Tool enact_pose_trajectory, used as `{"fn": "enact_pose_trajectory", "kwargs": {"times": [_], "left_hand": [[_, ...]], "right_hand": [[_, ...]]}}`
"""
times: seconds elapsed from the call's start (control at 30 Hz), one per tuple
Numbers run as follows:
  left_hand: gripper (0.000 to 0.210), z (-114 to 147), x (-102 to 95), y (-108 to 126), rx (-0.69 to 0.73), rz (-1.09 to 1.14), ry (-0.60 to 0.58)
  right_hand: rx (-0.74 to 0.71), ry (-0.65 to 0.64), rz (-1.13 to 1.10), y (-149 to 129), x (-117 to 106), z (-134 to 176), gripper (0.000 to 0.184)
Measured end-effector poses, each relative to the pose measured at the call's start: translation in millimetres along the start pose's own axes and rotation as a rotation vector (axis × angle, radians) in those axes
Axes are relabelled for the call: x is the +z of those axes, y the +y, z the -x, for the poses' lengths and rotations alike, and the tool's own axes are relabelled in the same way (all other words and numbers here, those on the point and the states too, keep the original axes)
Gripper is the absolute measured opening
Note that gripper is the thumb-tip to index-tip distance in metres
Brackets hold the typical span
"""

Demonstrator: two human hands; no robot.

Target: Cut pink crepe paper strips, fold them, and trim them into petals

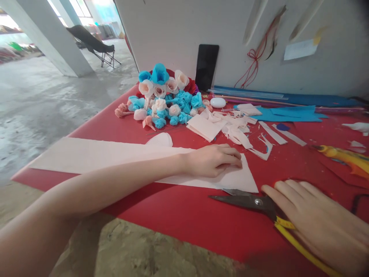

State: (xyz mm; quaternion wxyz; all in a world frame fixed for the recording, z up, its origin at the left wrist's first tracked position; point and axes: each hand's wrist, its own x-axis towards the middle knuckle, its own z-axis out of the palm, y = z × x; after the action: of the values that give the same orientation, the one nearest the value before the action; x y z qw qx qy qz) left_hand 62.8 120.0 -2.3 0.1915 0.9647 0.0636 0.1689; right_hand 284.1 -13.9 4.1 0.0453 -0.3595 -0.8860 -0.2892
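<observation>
A long strip of pale pink paper [95, 154] lies across the front of the red table. My left hand [216, 159] is on its right part, fingers bent and close together, holding the paper down. At the strip's lower right corner are scissors [253, 201] with dark blades and yellow handles. Their blades are slightly apart, one partly under the paper edge. My right hand [314, 215] is closed over the scissors by the pivot and handles; its palm side is hidden. A rounded paper piece [160, 139] sticks out behind the strip.
Blue, cream and pink paper flowers [170, 100] are heaped at the back left. Paper scraps [236, 129], blue paper [288, 113] and a white oval case [218, 102] lie behind my hands. A yellow glue gun [343, 156] is at right. A phone [206, 67] leans on the wall.
</observation>
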Motion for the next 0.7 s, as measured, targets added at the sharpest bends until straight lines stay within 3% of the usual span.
{"fn": "enact_pose_trajectory", "kwargs": {"times": [0.27,0.53,0.7], "left_hand": [[0.033,0,2.1,0,0.009,0.001,0.028],[0.031,-1,6.5,-1,0.023,0.025,0.063],[0.03,-1,6.5,0,0.014,0.028,0.078]], "right_hand": [[-0.028,-0.01,-0.054,-1,-4,-23,0.031],[-0.047,-0.114,-0.173,2,-1,-26,0.039],[-0.016,-0.074,-0.227,6,-2,-33,0.036]]}}
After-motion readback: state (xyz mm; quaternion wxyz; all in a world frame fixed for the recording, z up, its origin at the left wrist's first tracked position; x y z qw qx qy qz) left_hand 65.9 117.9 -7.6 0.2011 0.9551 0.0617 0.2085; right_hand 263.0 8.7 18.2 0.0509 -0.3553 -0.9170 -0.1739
